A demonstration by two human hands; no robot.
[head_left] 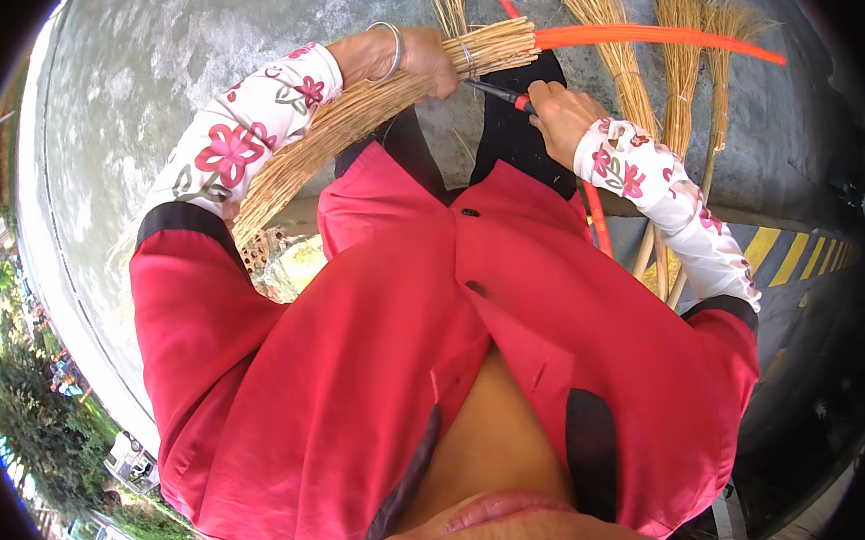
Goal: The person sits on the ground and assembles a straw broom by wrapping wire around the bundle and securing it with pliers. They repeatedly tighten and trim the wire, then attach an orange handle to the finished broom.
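Note:
A straw broom point(332, 125) slants across my lap, its bristles spreading to the lower left. Its bright orange handle point(655, 36) runs out to the right from the tied end. My left hand point(425, 62) is wrapped round the bristle bundle. A thin wire tie point(468, 60) circles the bundle just right of that hand. In my right hand point(566, 118), closed round the grips, are what look like pliers point(503, 94) with red and black handles. Their metal tip meets the underside of the bundle near the tie; the jaws are too small to make out.
Several other straw brooms point(681, 58) lie on the grey concrete floor point(148, 65) ahead and to the right. Wooden and orange broom handles point(597, 219) reach down beside my right forearm. A yellow-and-grey striped edge point(790, 257) lies at right.

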